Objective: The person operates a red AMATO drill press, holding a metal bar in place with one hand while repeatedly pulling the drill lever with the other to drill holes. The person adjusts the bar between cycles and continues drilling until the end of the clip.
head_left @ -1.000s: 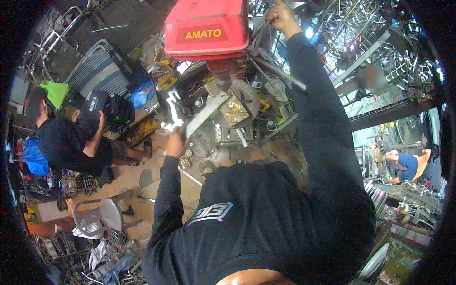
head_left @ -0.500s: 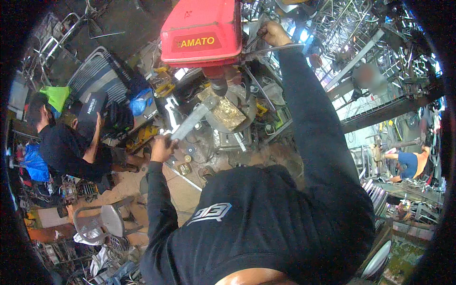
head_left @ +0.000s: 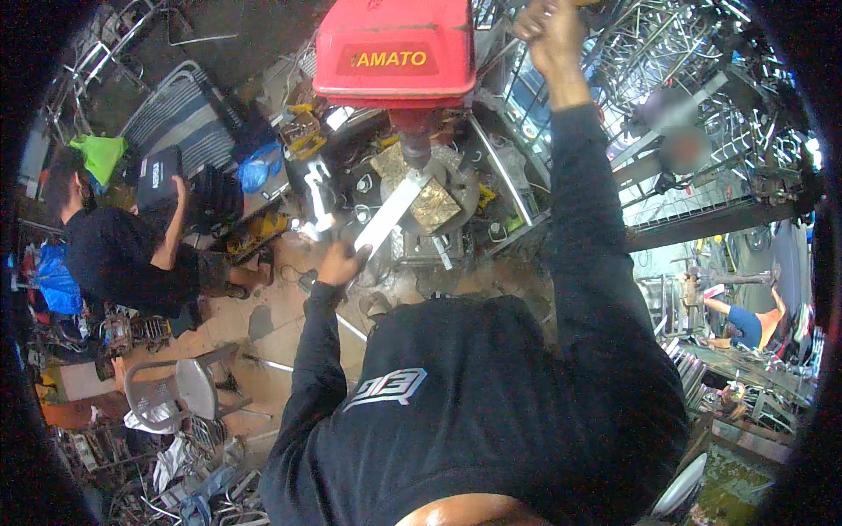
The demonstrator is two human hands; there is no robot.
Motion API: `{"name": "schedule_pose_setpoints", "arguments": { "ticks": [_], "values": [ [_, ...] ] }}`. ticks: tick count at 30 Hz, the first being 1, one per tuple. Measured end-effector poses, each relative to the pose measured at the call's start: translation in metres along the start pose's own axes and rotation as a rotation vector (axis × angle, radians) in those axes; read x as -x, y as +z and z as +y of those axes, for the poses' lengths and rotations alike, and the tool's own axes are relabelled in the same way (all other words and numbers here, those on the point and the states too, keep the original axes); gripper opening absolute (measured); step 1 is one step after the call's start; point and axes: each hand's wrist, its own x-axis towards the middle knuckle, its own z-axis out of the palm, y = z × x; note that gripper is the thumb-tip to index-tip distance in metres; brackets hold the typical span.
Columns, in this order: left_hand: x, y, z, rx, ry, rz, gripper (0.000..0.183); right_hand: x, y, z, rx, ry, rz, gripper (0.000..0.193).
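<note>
My left hand (head_left: 340,265) is closed on the near end of a flat metal bar (head_left: 390,212). The bar's far end lies on a worn, brassy block (head_left: 435,208) on the round table of a red drill press (head_left: 395,53). Directly above that end is the drill chuck (head_left: 416,156); the bit's tip is too small to make out. My right hand (head_left: 553,39) is raised at the top edge, right of the red housing. Its fingers look curled, but what they hold, if anything, cannot be made out.
On the left a person in black (head_left: 123,245) holds a dark box (head_left: 160,180). A plastic chair (head_left: 195,390) stands at lower left. Tangled metal frames (head_left: 631,53) fill the upper right, above a dark beam (head_left: 719,221). Another person (head_left: 754,324) is at far right.
My right hand has moved up and right, away from where it gripped a lever beside the housing. The bar, in my left hand, now points more steeply and its end sits under the chuck.
</note>
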Motion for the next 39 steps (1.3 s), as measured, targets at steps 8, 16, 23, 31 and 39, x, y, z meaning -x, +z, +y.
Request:
{"name": "schedule_pose_setpoints", "arguments": {
  "ticks": [8, 16, 23, 31, 39],
  "values": [
    [-0.002, -0.007, 0.01, -0.152, 0.031, -0.113, 0.057, 0.126, 0.011, -0.013, 0.138, -0.34, -0.204, 0.052],
    [-0.048, -0.047, -0.026, 0.244, -0.004, -0.336, 0.048, 0.144, 0.003, -0.004, 0.137, -0.417, -0.23, 0.052],
    [-0.054, -0.066, 0.008, 0.211, -0.237, -0.531, 0.06, 0.099, 0.005, -0.012, 0.215, -0.298, -0.129, 0.053],
    [-0.028, -0.063, 0.017, -0.012, -0.005, -0.29, 0.073, -0.05, -0.04, 0.035, 0.009, 0.12, 0.035, 0.033],
    [-0.034, -0.043, -0.006, 0.014, 0.053, -0.277, 0.086, 0.221, -0.126, 0.125, 0.809, -0.221, 0.338, 0.022]
  ]
}}
